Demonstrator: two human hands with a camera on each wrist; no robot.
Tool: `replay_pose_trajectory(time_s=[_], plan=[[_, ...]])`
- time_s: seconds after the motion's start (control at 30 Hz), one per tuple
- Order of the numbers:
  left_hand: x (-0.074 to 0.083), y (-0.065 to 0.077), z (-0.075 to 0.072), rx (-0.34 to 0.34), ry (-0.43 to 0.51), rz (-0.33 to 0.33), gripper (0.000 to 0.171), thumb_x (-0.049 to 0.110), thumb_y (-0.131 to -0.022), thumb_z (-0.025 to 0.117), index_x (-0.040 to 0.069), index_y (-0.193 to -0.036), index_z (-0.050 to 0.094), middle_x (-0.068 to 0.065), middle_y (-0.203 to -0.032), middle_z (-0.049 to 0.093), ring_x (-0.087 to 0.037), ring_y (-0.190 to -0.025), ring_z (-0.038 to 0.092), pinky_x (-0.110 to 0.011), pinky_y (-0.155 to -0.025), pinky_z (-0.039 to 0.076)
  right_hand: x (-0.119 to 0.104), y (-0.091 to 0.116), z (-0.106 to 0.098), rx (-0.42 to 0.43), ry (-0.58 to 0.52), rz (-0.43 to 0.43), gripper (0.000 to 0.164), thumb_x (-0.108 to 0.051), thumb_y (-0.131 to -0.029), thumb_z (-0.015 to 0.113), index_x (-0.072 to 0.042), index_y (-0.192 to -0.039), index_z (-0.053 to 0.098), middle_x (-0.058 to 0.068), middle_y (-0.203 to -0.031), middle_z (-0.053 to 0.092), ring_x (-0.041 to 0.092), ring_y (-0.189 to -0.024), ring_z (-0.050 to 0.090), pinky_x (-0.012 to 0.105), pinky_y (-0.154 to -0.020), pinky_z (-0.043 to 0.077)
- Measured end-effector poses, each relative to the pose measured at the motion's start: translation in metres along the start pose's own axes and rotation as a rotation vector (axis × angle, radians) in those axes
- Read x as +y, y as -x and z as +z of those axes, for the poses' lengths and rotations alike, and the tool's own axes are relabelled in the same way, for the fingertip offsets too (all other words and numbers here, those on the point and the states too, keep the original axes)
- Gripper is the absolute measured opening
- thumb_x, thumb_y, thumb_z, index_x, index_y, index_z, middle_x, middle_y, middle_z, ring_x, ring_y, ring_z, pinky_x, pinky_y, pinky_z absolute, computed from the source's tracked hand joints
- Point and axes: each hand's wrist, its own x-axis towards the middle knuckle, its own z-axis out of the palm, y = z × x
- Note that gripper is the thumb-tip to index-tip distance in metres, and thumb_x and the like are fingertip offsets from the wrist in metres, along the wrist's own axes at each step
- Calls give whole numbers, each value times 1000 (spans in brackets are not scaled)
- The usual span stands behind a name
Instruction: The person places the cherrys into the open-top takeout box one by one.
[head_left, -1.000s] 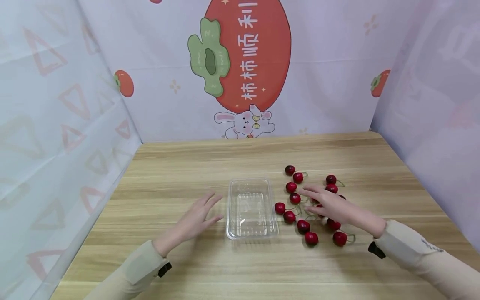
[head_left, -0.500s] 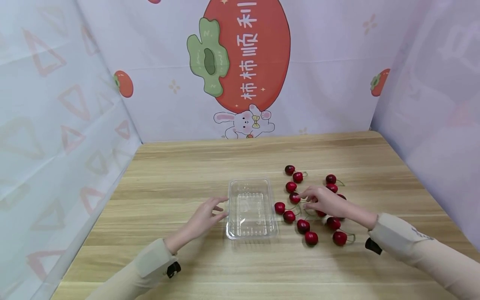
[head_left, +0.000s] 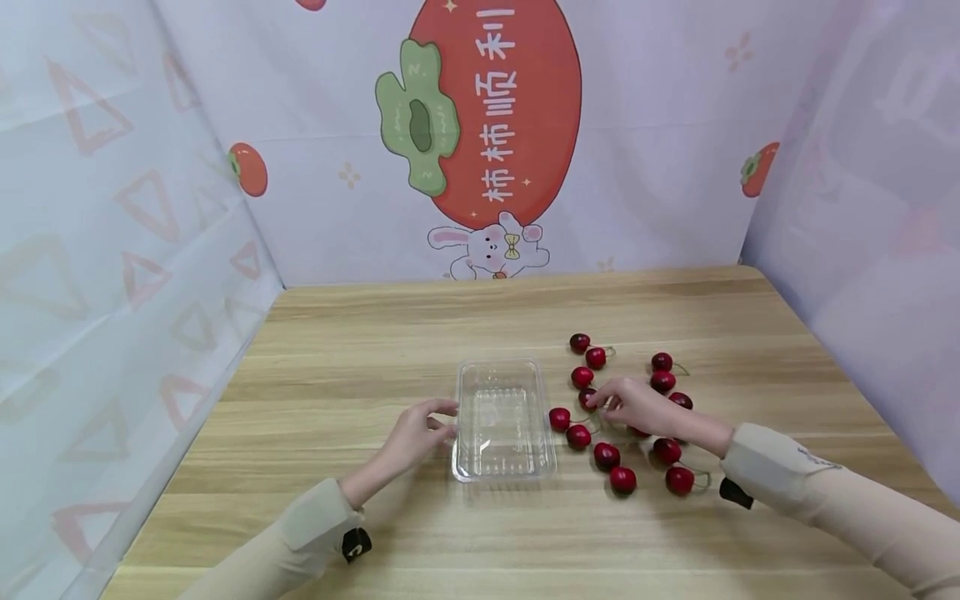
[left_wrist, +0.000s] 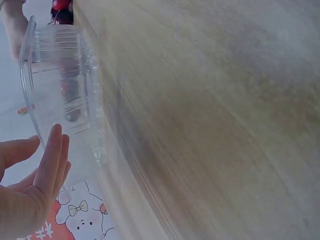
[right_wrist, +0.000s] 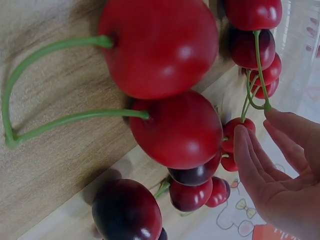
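A clear plastic tray (head_left: 504, 478) stands in the middle of the wooden table, with nothing inside it. At its left rim is my left hand (head_left: 415, 435), thumb and fingers apart, fingertips right at the tray's side in the left wrist view. My right hand (head_left: 637, 406) reaches in over the cherries from the right. Its fingertips overlap a dark red cherry (head_left: 586, 398) in the head view. In the right wrist view the thumb tip (right_wrist: 271, 114) is at the joint of a green cherry stem (right_wrist: 259, 75), with a gap between thumb and fingers.
Several more cherries lie right of the tray, including a pair (head_left: 579, 436) close to its right side and another cherry (head_left: 622, 480) nearer the front. Others, such as a far cherry (head_left: 662, 362), lie behind my right hand. Printed cloth (head_left: 315, 217) walls the table's back and sides.
My left hand has moved right, up to the tray's rim. My right hand has shifted left and its fingers have drawn in toward the dark cherry. The tray has not moved.
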Motion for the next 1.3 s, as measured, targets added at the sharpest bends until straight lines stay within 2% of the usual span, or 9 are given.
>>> replay_pose_trajectory(time_s=[0.4, 0.73, 1.03, 1.3], plan=[[2, -1, 3, 28, 122, -93, 37, -14, -75, 58, -15, -111, 51, -27, -103, 56, -29, -75, 62, -35, -62, 58, 3, -4, 9, -2, 72, -10, 16, 6, -71, 66, 1, -87, 68, 10, -85, 65, 16, -74, 59, 17, -58, 51], [2, -2, 3, 43, 132, -111, 37, -14, -74, 58, -15, -110, 52, -28, -102, 57, -29, -74, 63, -36, -63, 58, 0, -10, 12, -6, 67, 56, 13, 7, -71, 64, 3, -82, 68, 10, -82, 66, 17, -74, 60, 25, -59, 54], [3, -2, 3, 31, 161, -111, 38, -16, -74, 57, -16, -112, 50, -29, -104, 55, -33, -76, 62, -37, -64, 58, 3, -15, 14, -36, 69, 61, 9, 6, -71, 65, 2, -79, 68, 9, -79, 67, 17, -71, 62, 23, -58, 54], [2, -1, 4, 24, 176, -113, 40, -14, -74, 58, -16, -113, 49, -29, -104, 55, -32, -75, 62, -37, -63, 58, 1, -15, 12, -48, 41, 49, 8, 6, -72, 64, 0, -75, 69, 7, -76, 66, 10, -66, 58, 18, -54, 51]])
